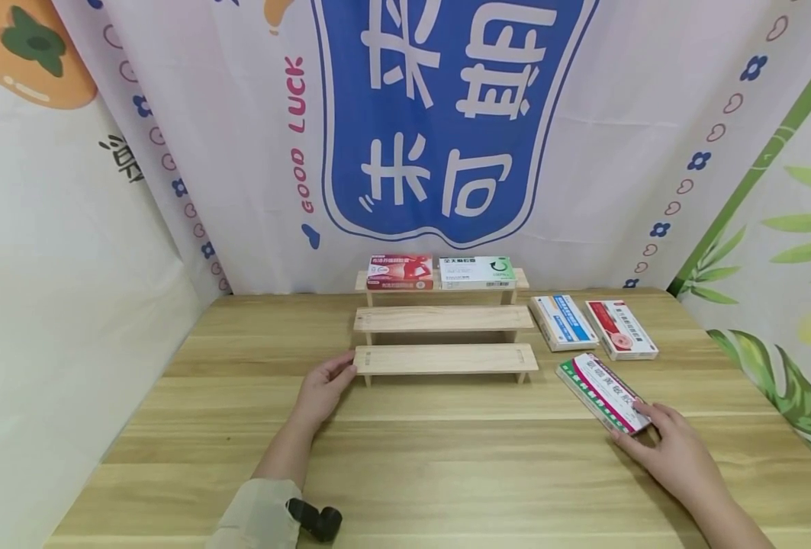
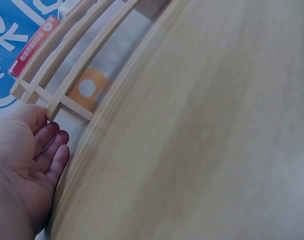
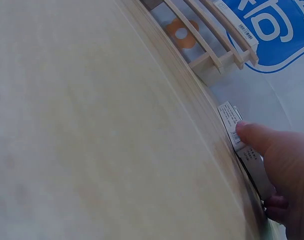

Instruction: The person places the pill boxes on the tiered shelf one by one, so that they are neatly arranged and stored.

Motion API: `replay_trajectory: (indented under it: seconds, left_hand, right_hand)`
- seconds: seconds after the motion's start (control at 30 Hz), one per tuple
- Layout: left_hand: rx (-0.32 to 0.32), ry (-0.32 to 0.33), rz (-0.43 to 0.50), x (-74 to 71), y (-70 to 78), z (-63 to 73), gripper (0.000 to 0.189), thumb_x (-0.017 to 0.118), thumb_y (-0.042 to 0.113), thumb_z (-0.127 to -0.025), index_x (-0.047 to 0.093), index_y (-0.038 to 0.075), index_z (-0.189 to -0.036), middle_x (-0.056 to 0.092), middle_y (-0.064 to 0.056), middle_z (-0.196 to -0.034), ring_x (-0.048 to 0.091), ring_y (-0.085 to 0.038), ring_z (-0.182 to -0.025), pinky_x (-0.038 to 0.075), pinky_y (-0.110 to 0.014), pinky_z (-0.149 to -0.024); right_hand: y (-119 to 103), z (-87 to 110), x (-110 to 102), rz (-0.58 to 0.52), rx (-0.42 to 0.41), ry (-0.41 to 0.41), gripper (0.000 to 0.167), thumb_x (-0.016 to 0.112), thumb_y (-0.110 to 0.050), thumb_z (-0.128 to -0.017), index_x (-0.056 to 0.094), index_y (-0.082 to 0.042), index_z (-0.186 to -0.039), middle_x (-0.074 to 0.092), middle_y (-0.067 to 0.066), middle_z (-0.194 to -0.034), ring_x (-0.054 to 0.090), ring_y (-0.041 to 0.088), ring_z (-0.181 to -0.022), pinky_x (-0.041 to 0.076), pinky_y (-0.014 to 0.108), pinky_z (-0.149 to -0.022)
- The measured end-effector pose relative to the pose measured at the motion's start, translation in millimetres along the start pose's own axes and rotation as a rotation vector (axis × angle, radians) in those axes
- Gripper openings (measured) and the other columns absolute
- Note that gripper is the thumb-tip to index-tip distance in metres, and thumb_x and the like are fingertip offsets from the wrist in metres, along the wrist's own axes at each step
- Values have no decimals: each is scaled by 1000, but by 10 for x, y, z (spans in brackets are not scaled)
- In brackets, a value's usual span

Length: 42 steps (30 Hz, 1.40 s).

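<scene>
A stepped rack (image 1: 446, 359) of smooth, pale wooden planks is set on the wood-grained table (image 1: 446, 465), its lowest tier pinched at the left end by the left hand (image 1: 323, 393). To its right, a flat, white-and-green cardboard box (image 1: 603, 393) is gripped near its closest end between thumb and fingers of the right hand (image 1: 673, 450), both hands being stretched forward.

it looks like a small indoor booth, hung round with printed cloth (image 1: 597, 175) bearing a blue panel (image 1: 447, 126) and leaf pictures (image 1: 806, 385). a table (image 1: 439, 473), tiered rack (image 1: 446, 358) and medicine boxes (image 1: 600, 393) lend it a little-shop air; whether home or shop, i cannot tell.
</scene>
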<state>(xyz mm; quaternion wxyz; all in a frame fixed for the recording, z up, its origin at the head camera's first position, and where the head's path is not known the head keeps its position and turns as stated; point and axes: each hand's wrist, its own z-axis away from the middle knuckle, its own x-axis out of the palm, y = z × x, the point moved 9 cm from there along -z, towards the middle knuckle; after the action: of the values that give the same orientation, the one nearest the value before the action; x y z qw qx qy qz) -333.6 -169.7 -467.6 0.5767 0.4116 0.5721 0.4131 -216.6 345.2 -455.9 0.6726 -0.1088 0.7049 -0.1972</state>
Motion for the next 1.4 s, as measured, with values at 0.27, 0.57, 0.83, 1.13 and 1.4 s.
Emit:
replay_trajectory:
  seconds: [0.27,0.57,0.83,1.13,1.4]
  left_hand:
    - [7,4,-8,-19,11,-8,39,60,20,-98,58,5,-134,56,-14,-142,48,-31,-136,37,-46,-115]
    - [26,13,-8,-31,19,-20,39,60,19,-98,58,4,-133,57,-15,-140,50,-32,-134,39,-46,-114]
    - [7,16,-10,-27,-2,0,38,61,19,-97,59,5,-133,57,-15,-140,50,-32,-134,39,-47,-114]
    - [30,5,23,3,37,17,38,59,16,-98,57,1,-133,57,-17,-140,51,-32,-132,40,-46,-113]
    - [40,13,17,-1,34,12,38,60,15,-98,58,1,-133,58,-17,-139,52,-32,-131,40,-46,-113]
  right_hand:
    - [-39,-11,-41,-45,-3,31,87,65,-56,-88,42,8,-142,36,43,-137,38,63,-120,36,75,-95]
    - [-348,-96,-266,-127,-85,117,77,69,-50,-87,47,1,-141,39,37,-142,44,57,-120,39,73,-92]
    - [-847,-321,-340,-158,-195,76,74,70,-48,-87,48,-4,-142,38,31,-147,45,54,-124,40,71,-96]
    - [-1468,-542,-221,-184,-336,-4,71,71,-49,-86,52,-10,-142,40,24,-150,42,50,-132,40,70,-99]
    - [-1923,-738,15,-248,-390,-81,70,73,-48,-84,52,-13,-141,40,21,-151,43,46,-134,39,68,-104]
